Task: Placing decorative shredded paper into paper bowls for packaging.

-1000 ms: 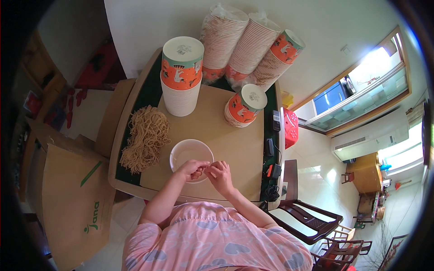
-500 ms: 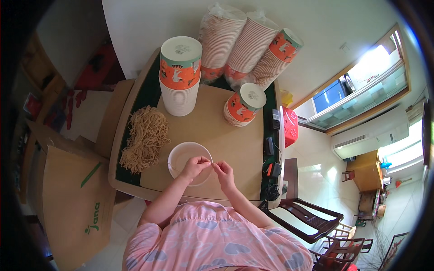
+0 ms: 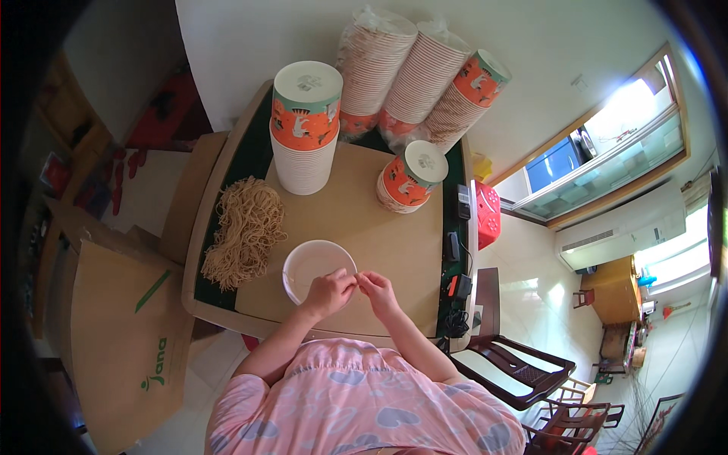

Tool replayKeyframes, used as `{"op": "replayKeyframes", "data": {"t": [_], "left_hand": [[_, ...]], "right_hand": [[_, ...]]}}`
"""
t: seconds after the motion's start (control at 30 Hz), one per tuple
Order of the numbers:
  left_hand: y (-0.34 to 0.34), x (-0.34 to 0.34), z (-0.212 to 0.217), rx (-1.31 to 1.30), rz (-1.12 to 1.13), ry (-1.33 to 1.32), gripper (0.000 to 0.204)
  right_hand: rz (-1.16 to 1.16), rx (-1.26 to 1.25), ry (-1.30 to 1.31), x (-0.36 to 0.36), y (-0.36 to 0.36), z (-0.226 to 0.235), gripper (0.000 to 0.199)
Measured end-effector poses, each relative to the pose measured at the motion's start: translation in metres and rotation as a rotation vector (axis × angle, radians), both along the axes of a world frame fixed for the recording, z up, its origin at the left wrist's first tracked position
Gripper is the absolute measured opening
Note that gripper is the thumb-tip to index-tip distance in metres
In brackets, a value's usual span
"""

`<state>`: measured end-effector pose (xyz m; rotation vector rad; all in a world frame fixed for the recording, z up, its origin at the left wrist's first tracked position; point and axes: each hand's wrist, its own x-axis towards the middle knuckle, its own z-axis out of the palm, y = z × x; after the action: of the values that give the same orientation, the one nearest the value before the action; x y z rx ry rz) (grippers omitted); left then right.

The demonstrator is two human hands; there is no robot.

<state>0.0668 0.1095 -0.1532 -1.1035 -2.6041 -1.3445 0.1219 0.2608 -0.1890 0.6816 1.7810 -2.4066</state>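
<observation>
A white paper bucket [image 3: 302,262] stands open end up near the table's front edge. Over its right rim my left hand [image 3: 332,293] and my right hand [image 3: 377,292] meet, fingertips pinched together. Whatever lies between the fingertips is too small to make out. A thin line, like cord, shows faintly at the bucket's left inner wall. Left of the bucket lies a loose heap of beige cord [image 3: 244,231]. Behind it rises a tall upside-down stack of paper buckets [image 3: 305,144], the top one orange and green. A shorter stack [image 3: 406,182] stands to the right.
Several tall stacks of paper buckets [image 3: 377,68], some wrapped in clear plastic, lean by the wall. Black adapters and cables [image 3: 457,287] lie along the table's right edge. A cardboard box [image 3: 125,334] stands left of the table, a dark chair [image 3: 519,368] to the right.
My left hand has turned slightly and shifted a little toward me, its fingers more curled. Both hands stay pinched together at the bucket's right rim.
</observation>
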Motion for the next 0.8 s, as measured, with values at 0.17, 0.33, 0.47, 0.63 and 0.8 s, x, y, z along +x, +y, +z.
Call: {"op": "replayKeyframes", "data": {"t": [0.17,0.33,0.47,0.63,0.8], "left_hand": [[0.003,0.002,-0.002,0.129,0.057,-0.249,0.005],[0.004,0.0,-0.011,0.2,0.065,-0.396,0.002],[0.003,-0.003,-0.012,0.217,0.036,-0.414,0.005],[0.004,-0.003,-0.014,0.245,0.039,-0.42,0.004],[0.004,-0.003,-0.013,0.259,0.054,-0.523,0.004]], "right_hand": [[0.128,0.05,0.023,0.002,0.006,0.007,0.02],[0.136,0.062,0.059,0.002,0.006,0.01,0.02],[0.146,0.092,0.033,0.002,0.009,0.004,0.018],[0.137,0.082,0.031,0.0,0.01,0.002,0.019],[0.126,0.049,0.032,-0.004,0.005,0.009,0.019]]}}
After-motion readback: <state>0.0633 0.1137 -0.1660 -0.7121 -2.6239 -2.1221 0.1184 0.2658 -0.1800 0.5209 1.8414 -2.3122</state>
